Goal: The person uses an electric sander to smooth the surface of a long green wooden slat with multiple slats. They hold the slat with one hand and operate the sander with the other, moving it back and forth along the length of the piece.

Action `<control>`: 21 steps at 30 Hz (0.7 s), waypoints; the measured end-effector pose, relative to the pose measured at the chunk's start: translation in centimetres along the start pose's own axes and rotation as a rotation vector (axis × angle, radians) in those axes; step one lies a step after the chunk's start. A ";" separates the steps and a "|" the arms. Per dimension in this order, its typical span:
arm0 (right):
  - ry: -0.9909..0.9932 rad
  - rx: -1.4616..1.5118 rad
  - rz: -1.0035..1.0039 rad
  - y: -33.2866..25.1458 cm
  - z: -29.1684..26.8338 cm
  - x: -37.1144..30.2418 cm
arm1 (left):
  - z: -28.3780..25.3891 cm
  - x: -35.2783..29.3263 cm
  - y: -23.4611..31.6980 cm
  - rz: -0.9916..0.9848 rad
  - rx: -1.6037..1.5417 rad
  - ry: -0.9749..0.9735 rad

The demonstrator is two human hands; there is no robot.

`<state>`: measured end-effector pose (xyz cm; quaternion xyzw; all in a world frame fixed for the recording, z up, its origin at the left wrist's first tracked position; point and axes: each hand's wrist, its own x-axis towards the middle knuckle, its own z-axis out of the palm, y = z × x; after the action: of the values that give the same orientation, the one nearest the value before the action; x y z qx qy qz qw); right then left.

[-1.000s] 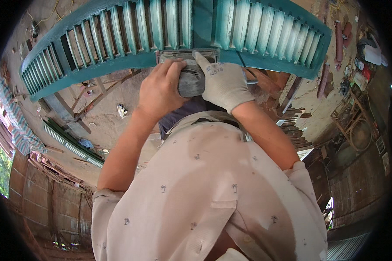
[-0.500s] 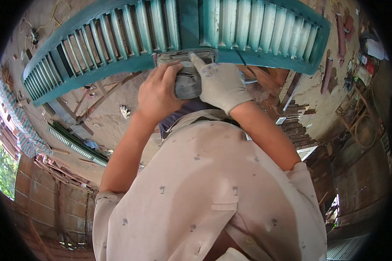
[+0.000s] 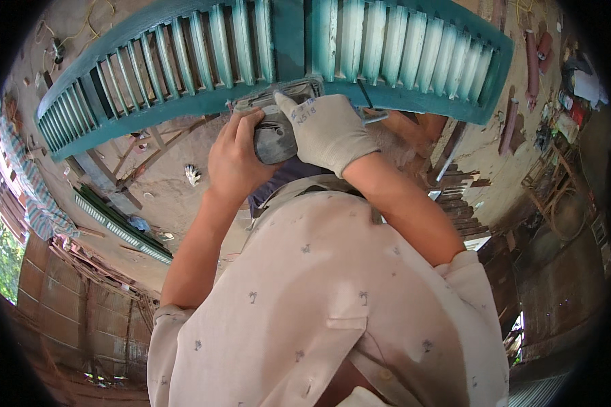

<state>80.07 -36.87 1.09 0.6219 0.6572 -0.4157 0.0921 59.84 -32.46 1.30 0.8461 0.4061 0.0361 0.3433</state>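
Observation:
A long teal louvred shutter [image 3: 289,44] with worn, pale slats stretches across the far side. On its near rail, close to the middle crosspiece, rests a dusty grey-black power sander [image 3: 274,141], turned at a slant. My bare left hand [image 3: 236,152] is wrapped round the sander's left side, its fingers over the top. From the right, my right hand [image 3: 329,132], in a pale work glove, grips the same tool with the index finger stretched along its top. The sander's underside and part of its body are hidden.
A second, dark green louvred shutter [image 3: 119,224] lies on the floor at left, near a pale glove [image 3: 193,174]. Wooden boards [image 3: 458,197] are stacked at right, and reddish rolls [image 3: 533,68] lie farther off. Striped cloth [image 3: 37,193] hangs at far left.
Both hands have moved a little to the left with the sander along the near rail. The sander has turned, its left end now nearer to me. The shutter stays in place.

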 end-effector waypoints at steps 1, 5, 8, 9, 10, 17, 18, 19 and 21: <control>-0.013 0.009 -0.005 -0.3 0.4 -0.1 | -0.2 -0.3 0.2 -0.016 0.001 -0.008; 0.068 0.021 -0.024 0.6 0.5 -1.2 | 0.5 -0.5 1.2 -0.024 -0.024 -0.007; 0.023 0.027 0.031 1.4 0.9 -2.7 | 1.9 -0.9 2.3 -0.009 -0.076 -0.022; 0.022 0.038 0.089 2.0 1.2 -3.7 | 2.4 -0.9 2.8 0.000 -0.093 -0.042; 0.013 0.040 0.137 2.8 1.2 -5.0 | 3.4 -0.8 3.6 0.010 -0.089 -0.066; 0.151 0.053 0.360 10.0 3.4 -11.2 | 7.8 4.1 9.5 0.232 -0.152 -0.335; 0.111 0.032 0.402 9.7 2.9 -10.9 | 7.4 4.4 9.2 0.236 -0.145 -0.364; 0.079 0.019 0.384 8.8 2.0 -10.0 | 7.1 4.2 8.5 0.219 -0.156 -0.296; 0.014 0.004 0.349 5.9 0.6 -7.6 | 5.8 3.0 5.8 0.186 -0.170 -0.170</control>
<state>86.73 -43.65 2.98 0.7297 0.5388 -0.3905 0.1572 67.64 -36.08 -0.24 0.8480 0.2910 0.0299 0.4419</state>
